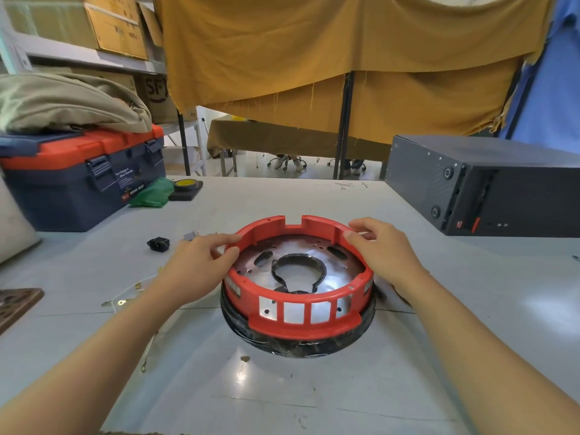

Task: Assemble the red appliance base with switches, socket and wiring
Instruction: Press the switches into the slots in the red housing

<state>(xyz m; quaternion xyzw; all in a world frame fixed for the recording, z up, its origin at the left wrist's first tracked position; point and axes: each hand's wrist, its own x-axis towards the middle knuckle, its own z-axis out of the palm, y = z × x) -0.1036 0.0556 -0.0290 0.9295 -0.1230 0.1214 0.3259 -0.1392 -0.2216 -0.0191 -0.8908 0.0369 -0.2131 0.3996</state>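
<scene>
The red appliance base [298, 324], a round ring with rectangular slots and a shiny metal plate inside, sits on a black wrapped ring in the middle of the table. My left hand [201, 265] grips its left rim with thumb and fingers. My right hand [381, 251] grips the right rim the same way. A black power socket [158, 244] lies on the table to the left, a small grey part [191, 236] beside it. Thin wires with brass terminals [125, 298] lie near my left forearm.
A blue and orange toolbox [78, 180] with a cloth on top stands at the far left. A black metal box [489, 186] stands at the far right. Yellow tape [185, 184] and a green bag [153, 193] lie behind. A brown tray corner [15, 304] shows at left.
</scene>
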